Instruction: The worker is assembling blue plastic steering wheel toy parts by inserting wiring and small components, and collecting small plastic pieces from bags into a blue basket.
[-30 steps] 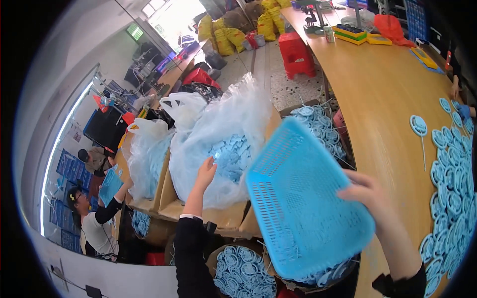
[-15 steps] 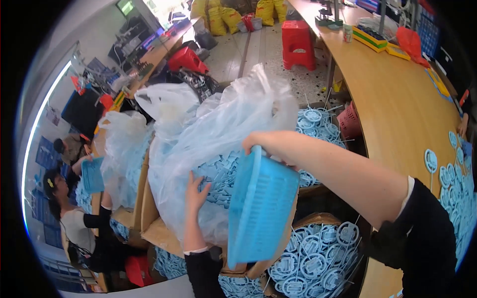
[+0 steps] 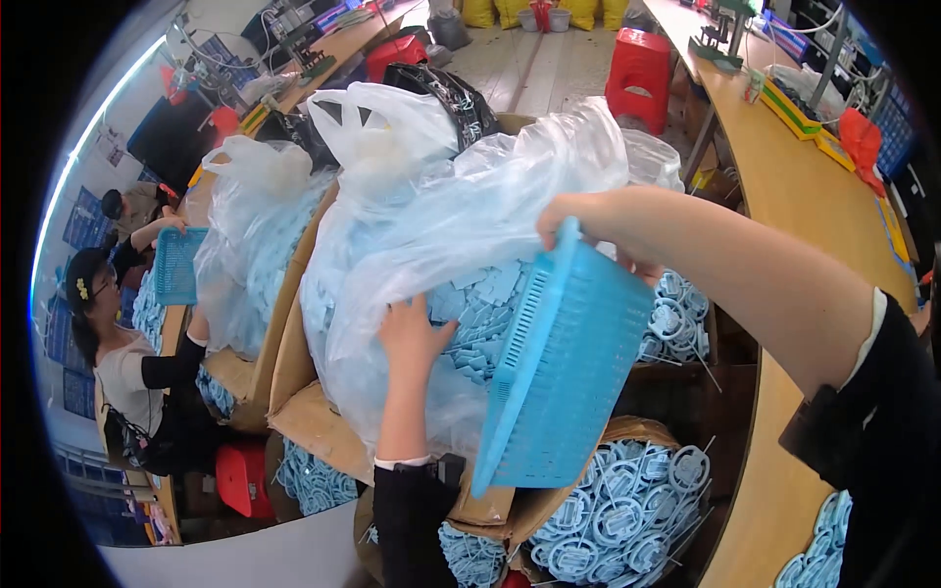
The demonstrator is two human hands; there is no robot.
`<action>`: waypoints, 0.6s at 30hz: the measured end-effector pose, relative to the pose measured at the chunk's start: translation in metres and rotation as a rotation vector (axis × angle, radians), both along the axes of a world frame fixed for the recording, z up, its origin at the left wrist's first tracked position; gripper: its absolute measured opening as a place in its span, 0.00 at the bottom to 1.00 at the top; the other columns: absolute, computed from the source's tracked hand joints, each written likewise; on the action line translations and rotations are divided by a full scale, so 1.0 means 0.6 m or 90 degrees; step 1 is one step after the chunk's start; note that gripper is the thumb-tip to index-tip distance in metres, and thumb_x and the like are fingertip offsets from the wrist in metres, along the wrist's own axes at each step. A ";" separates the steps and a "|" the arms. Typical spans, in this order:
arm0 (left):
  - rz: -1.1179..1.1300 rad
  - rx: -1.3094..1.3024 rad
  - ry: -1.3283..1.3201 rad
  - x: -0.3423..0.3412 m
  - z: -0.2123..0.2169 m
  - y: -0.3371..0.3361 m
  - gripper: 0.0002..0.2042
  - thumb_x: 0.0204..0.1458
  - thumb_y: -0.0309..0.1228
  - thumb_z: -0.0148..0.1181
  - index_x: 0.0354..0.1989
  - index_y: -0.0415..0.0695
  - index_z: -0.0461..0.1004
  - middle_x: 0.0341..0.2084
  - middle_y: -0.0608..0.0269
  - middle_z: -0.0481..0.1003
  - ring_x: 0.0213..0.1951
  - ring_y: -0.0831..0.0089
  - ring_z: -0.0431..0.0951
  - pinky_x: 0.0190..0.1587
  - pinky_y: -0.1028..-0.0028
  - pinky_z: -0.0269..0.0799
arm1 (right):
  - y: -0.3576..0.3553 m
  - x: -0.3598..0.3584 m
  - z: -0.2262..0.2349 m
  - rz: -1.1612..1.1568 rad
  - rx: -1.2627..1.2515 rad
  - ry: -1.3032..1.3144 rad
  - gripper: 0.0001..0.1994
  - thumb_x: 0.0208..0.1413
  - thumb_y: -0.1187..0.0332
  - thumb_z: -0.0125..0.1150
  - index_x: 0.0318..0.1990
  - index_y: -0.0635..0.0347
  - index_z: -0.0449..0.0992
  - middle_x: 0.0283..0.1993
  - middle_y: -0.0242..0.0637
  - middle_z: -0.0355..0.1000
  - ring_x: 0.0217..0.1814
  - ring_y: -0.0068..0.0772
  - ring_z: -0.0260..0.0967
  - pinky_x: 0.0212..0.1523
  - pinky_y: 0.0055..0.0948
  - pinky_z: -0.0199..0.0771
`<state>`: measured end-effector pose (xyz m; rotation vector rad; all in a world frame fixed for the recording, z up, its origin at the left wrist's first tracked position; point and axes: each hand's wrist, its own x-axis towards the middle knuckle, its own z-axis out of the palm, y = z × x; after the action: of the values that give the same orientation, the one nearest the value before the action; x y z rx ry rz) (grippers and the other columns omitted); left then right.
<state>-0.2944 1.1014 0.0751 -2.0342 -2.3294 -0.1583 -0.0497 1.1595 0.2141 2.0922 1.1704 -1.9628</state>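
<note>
Right hand (image 3: 578, 220) gripping tilted basket (image 3: 564, 367) rim against bag (image 3: 441, 235); left hand (image 3: 412, 338) pressing open-fingered on blue parts (image 3: 480, 314). Scooping underway; basket looking unfilled.

Off to our left a co-worker (image 3: 118, 363) in a pale top sits by another clear bag (image 3: 250, 245) of blue pieces, with a small blue basket (image 3: 178, 265) held up next to it. We've got a long wooden bench (image 3: 804, 186) curving down our right, a red stool (image 3: 642, 69) beside it, and yellow sacks (image 3: 529, 12) way at the back.
</note>
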 end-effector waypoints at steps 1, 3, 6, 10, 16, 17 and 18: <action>-0.007 -0.102 -0.149 0.000 0.004 -0.003 0.32 0.36 0.44 0.63 0.52 0.46 0.63 0.52 0.52 0.62 0.53 0.58 0.62 0.46 0.62 0.63 | -0.003 0.014 0.005 -0.005 -0.004 -0.004 0.24 0.35 0.49 0.56 0.38 0.56 0.71 0.44 0.44 0.64 0.42 0.44 0.64 0.40 0.42 0.64; -0.155 -0.091 -0.277 0.009 0.019 -0.004 0.31 0.39 0.42 0.62 0.53 0.47 0.61 0.55 0.52 0.58 0.55 0.57 0.59 0.49 0.62 0.61 | -0.006 0.023 0.013 -0.012 -0.013 -0.013 0.24 0.36 0.49 0.56 0.39 0.56 0.71 0.45 0.44 0.63 0.42 0.44 0.63 0.40 0.42 0.63; -0.399 -0.152 -0.601 0.053 0.008 -0.015 0.29 0.43 0.38 0.58 0.57 0.47 0.58 0.59 0.51 0.52 0.59 0.57 0.54 0.54 0.64 0.57 | -0.025 0.035 0.034 -0.025 -0.012 -0.037 0.25 0.36 0.49 0.56 0.40 0.56 0.71 0.46 0.44 0.63 0.43 0.44 0.63 0.40 0.43 0.63; -0.475 -0.335 -0.761 0.066 -0.079 -0.033 0.31 0.45 0.43 0.55 0.59 0.51 0.55 0.60 0.48 0.48 0.61 0.52 0.47 0.58 0.62 0.51 | -0.104 0.029 0.054 -0.278 0.064 0.137 0.36 0.39 0.43 0.55 0.52 0.58 0.60 0.50 0.46 0.60 0.50 0.42 0.60 0.45 0.41 0.64; -0.555 -0.349 -0.361 0.113 -0.080 -0.067 0.36 0.41 0.57 0.51 0.60 0.61 0.52 0.61 0.43 0.40 0.62 0.40 0.34 0.58 0.47 0.40 | -0.245 -0.013 0.072 0.081 0.658 -0.088 0.39 0.39 0.53 0.64 0.57 0.62 0.53 0.53 0.51 0.56 0.55 0.46 0.52 0.56 0.42 0.52; -0.517 -0.394 -0.319 0.121 -0.061 -0.074 0.35 0.41 0.56 0.51 0.61 0.61 0.52 0.62 0.43 0.39 0.62 0.41 0.34 0.58 0.45 0.40 | -0.236 -0.024 0.065 0.082 0.659 -0.094 0.39 0.39 0.53 0.64 0.57 0.62 0.53 0.53 0.51 0.56 0.55 0.46 0.52 0.56 0.42 0.52; -0.493 -0.435 -0.647 0.103 -0.146 -0.075 0.35 0.40 0.56 0.53 0.59 0.60 0.55 0.62 0.48 0.41 0.63 0.44 0.36 0.57 0.42 0.38 | -0.225 -0.048 0.058 0.092 0.692 -0.156 0.42 0.37 0.50 0.64 0.56 0.65 0.53 0.54 0.53 0.53 0.57 0.49 0.49 0.56 0.42 0.52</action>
<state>-0.2326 1.0562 -0.0126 -3.8556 -1.8543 -0.6058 -0.0783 1.0245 0.2491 2.3591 2.5823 -0.9790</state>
